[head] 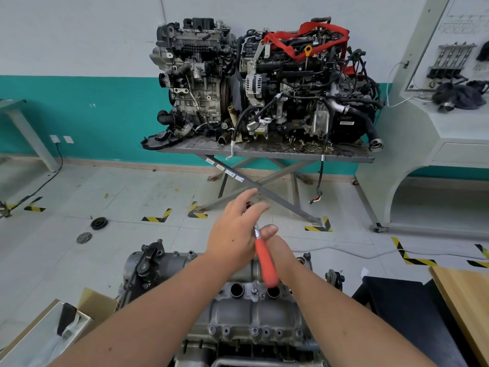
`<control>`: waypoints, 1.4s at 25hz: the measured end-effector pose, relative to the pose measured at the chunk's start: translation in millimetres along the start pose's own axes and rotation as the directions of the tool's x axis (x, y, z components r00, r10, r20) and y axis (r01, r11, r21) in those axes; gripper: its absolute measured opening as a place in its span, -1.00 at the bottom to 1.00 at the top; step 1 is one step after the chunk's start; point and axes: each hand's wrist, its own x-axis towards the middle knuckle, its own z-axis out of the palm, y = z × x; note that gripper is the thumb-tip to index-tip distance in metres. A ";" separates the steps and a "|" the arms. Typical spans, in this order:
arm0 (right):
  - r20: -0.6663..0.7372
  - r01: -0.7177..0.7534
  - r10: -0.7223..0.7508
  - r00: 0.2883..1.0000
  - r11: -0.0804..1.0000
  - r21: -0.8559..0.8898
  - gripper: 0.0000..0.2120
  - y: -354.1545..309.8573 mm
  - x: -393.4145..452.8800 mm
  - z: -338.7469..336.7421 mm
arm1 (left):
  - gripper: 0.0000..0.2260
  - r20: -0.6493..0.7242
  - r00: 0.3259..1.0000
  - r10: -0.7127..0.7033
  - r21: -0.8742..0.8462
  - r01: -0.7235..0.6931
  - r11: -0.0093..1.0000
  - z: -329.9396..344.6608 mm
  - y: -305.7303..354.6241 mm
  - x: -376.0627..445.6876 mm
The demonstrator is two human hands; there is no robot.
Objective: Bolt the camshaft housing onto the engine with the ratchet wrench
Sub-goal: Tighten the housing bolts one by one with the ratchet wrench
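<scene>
— Where is the ratchet wrench (pixel 266 260) now?

— You hold it above the camshaft housing (pixel 248 308), near the far end of it. The red handle points down toward one of the round holes in the housing, and the thin metal shaft goes up between your two hands. The head of the wrench is hidden behind your fingers, so I cannot tell if it sits on a bolt.

— And the housing itself?

— It lies on top of the engine (pixel 238 337) directly in front of you, low in the view. You can see small bolts along its near edge.

— What do my hands do?

— Your left hand (pixel 235 229) is stretched forward with straight fingers, over the upper part of the shaft; it is open, not closed on anything. Your right hand (pixel 275 247) is mostly hidden behind the handle. Only the thumb shows, beside the shaft, so I cannot tell if it grips the wrench.

— What is around?

— Farther away, two other engines (pixel 264 83) stand on a grey folding worktop (pixel 344 153) against the wall. A cardboard box (pixel 87 305) is at your left, and a wooden board (pixel 465 308) at your right.
</scene>
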 end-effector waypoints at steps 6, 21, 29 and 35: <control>-0.072 -0.047 0.040 0.997 0.995 -0.093 -0.75 5.8 5.4 4.6 | -0.68 -0.012 0.918 -0.397 -0.691 0.279 0.667 3.7 6.6 -11.6; -0.061 -0.032 0.029 0.998 0.998 -0.049 -0.81 6.7 6.9 5.0 | -0.52 0.573 0.594 -0.565 -0.723 0.691 -0.006 -20.7 0.6 28.8; -0.053 -0.032 0.029 0.998 0.998 -0.059 -0.80 6.9 6.4 4.3 | -0.73 0.589 0.552 -0.590 -0.272 0.823 0.498 -47.8 8.1 67.9; -0.048 -0.021 0.018 0.999 0.998 -0.065 -0.79 7.1 6.2 4.4 | -0.68 0.521 0.746 -0.415 -0.200 0.580 0.790 -42.1 11.5 66.0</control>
